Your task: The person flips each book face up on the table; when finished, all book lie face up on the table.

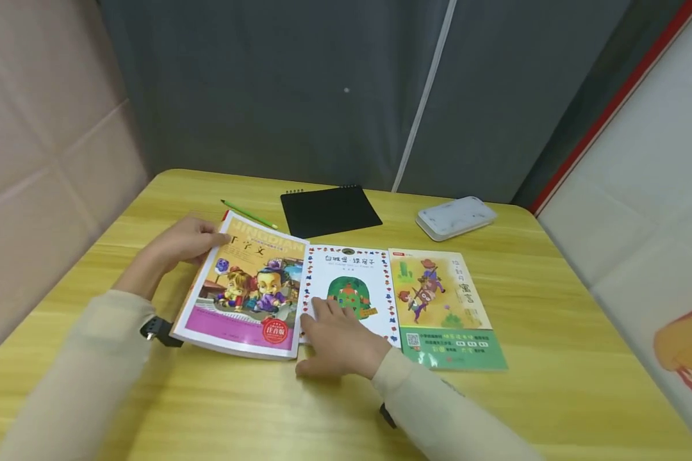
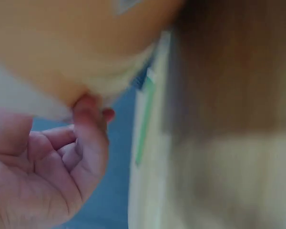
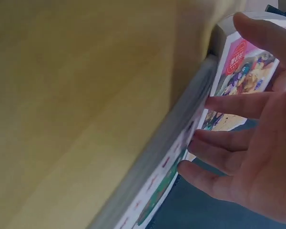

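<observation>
My left hand point(image 1: 186, 242) pinches the upper left edge of a thick picture-covered book point(image 1: 248, 294), thumb on the cover; the book's left side is tilted up off the table. The left wrist view shows the thumb and fingers at its blurred edge. My right hand point(image 1: 340, 342) lies over a white storybook point(image 1: 348, 266) with a green arched picture, hiding its lower left part. Fairly straight, spread fingers point(image 3: 243, 105) touch its cover in the right wrist view. On its right lies a yellow and green book point(image 1: 444, 301), flat on the table.
Behind the books lie a black spiral notebook point(image 1: 331, 211) and a green pencil point(image 1: 248, 213). A pale pencil case point(image 1: 457, 218) sits at the back right of the wooden table point(image 1: 553, 358). A dark curtain point(image 1: 265, 89) hangs beyond the back edge.
</observation>
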`<control>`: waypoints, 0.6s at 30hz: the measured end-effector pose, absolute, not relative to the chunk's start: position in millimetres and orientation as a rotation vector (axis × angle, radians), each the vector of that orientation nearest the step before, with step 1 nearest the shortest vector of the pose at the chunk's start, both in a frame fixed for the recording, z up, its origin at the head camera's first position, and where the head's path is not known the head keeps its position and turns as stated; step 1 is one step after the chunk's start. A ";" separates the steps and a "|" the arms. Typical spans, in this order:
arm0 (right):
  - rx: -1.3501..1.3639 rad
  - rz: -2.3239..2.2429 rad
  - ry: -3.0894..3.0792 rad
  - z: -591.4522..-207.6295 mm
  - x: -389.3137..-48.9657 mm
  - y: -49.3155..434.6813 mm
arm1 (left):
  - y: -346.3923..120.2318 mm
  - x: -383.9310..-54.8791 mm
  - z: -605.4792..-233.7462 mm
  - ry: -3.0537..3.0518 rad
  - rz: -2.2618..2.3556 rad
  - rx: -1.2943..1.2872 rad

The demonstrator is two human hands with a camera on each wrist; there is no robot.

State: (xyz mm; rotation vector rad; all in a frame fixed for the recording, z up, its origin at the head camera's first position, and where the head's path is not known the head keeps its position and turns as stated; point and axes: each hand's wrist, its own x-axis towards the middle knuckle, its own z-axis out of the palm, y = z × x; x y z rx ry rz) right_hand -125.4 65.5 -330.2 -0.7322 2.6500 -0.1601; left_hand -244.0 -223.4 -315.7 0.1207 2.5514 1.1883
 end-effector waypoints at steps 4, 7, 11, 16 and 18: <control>-0.761 -0.113 2.658 -333.9 -126.4 67.1 | -232.6 -242.9 -330.1 2.615 1.046 0.099; -0.787 -0.098 2.687 -334.5 -127.4 66.8 | -236.2 -239.1 -338.0 2.697 0.949 0.088; -0.811 -0.071 2.702 -334.4 -128.7 67.1 | -235.6 -237.9 -342.8 2.761 0.874 0.068; -0.810 -0.057 2.692 -332.4 -130.7 69.7 | -230.2 -240.3 -343.7 2.728 0.893 0.040; -0.812 -0.064 2.682 -331.2 -132.2 71.5 | -228.1 -239.8 -342.6 2.730 0.870 0.039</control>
